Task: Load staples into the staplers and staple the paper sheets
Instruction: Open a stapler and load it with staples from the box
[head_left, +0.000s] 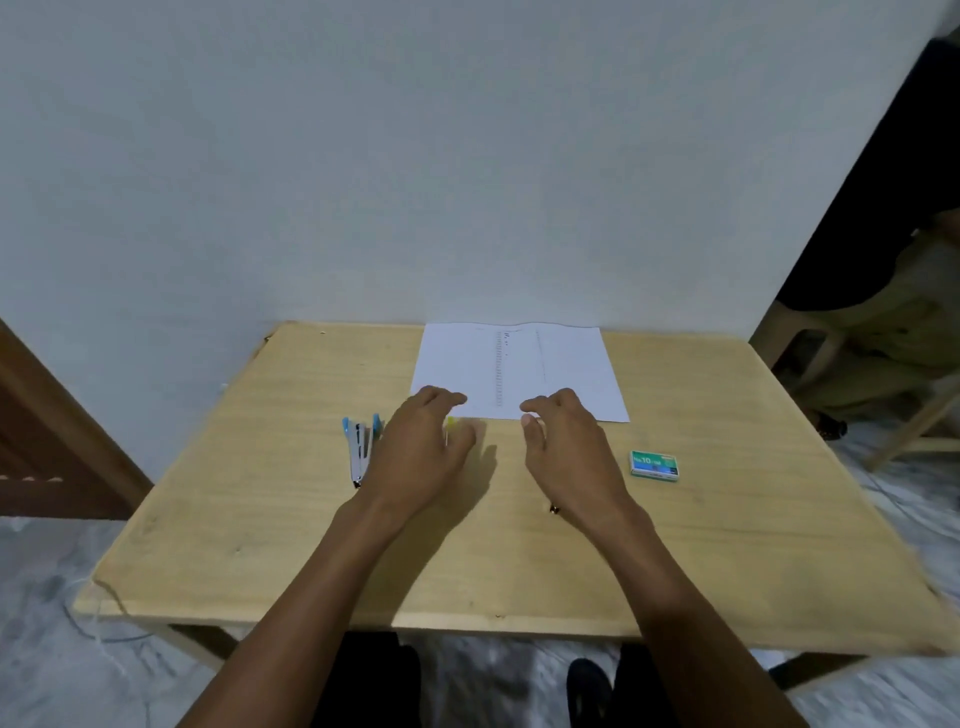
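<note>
White paper sheets lie at the far edge of the wooden table, against the wall. Two blue staplers lie side by side left of my left hand. A yellow stapler peeks out from under that hand's fingers; whether they touch it I cannot tell. My right hand hovers beside it with relaxed fingers at the paper's near edge, holding nothing. A green box of staples sits to the right of my right hand.
The wall stands right behind the table. A plastic chair with a seated person is at the far right. A brown wooden panel is at the left. My feet show under the table's near edge.
</note>
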